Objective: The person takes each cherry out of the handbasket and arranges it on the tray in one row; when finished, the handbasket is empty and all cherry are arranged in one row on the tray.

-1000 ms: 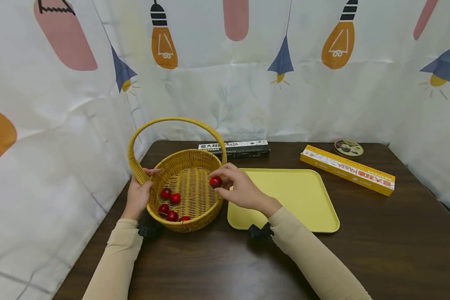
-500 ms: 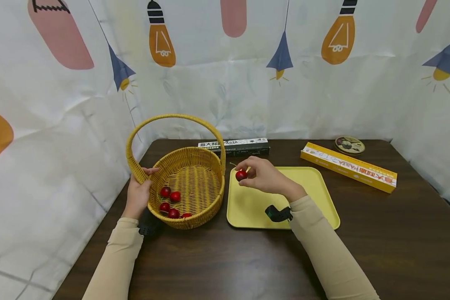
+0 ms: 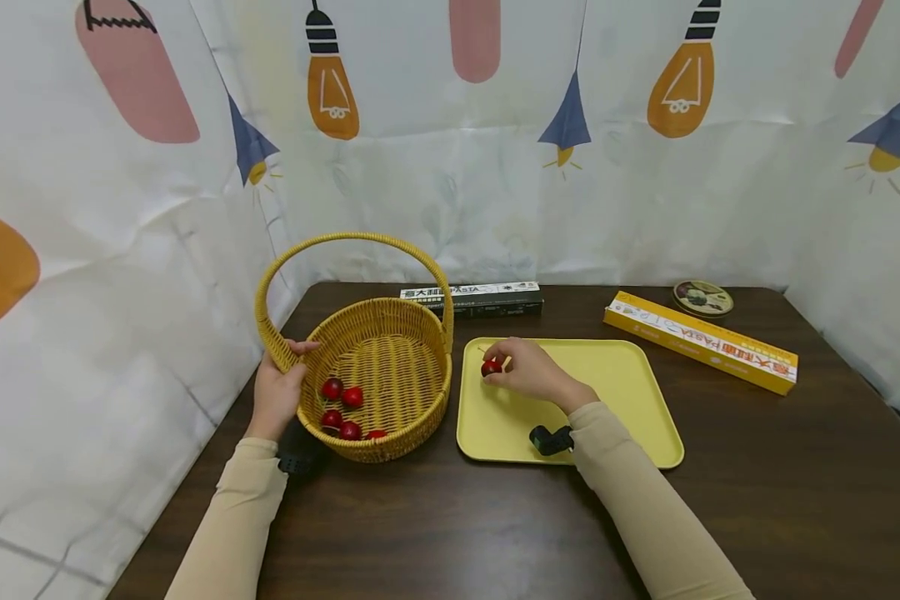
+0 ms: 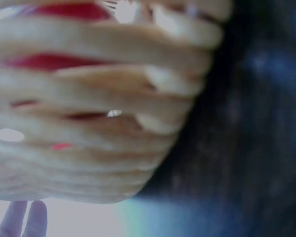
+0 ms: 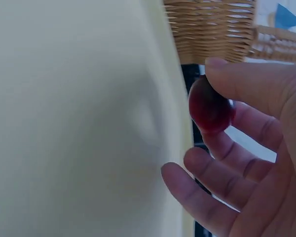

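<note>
Right hand (image 3: 534, 377) pinching cherry (image 3: 491, 367) over tray (image 3: 630, 417), frame centre; could roll away. Left hand (image 3: 276, 392) gripping basket (image 3: 390, 446) rim.

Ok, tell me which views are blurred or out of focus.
Head view: sharp and evenly lit, edges slightly bowed. Left wrist view: badly out of focus, the basket weave a smear pressed against the lens. Right wrist view: the cherry fairly clear, the tray washed out and soft.
</note>
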Demonstrator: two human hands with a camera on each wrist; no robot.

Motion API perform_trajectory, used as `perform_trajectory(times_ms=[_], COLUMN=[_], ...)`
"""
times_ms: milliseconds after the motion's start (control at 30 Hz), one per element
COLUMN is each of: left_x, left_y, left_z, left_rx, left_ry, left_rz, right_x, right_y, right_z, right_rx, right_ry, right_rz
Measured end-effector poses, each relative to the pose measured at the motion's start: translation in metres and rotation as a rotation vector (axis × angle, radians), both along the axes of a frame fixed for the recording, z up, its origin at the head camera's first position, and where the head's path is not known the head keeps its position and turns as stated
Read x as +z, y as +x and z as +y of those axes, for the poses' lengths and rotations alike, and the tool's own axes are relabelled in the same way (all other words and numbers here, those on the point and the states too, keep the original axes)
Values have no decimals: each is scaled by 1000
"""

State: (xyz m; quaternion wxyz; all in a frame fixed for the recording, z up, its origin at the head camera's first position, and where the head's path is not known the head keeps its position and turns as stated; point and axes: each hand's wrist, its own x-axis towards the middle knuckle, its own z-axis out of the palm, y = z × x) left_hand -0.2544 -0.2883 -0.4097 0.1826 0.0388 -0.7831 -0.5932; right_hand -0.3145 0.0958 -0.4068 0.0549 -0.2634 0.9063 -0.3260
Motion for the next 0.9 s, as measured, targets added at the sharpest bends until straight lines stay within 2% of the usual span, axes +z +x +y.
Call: perform_trajectory(times_ms=[267, 600, 900], left_x=[3, 2, -2], left_y=[-2, -4, 0], left_z=[2, 1, 0], left_rx=[0, 6, 15], left_ry=[-7, 10, 16], left_rz=[-2, -10, -20], right_x=[-13, -14, -15], right_y=[0, 5, 7], right_z=[-10, -17, -21], right_rx=[-4, -15, -25], right_ry=[14, -5, -2], right_rz=[80, 46, 19])
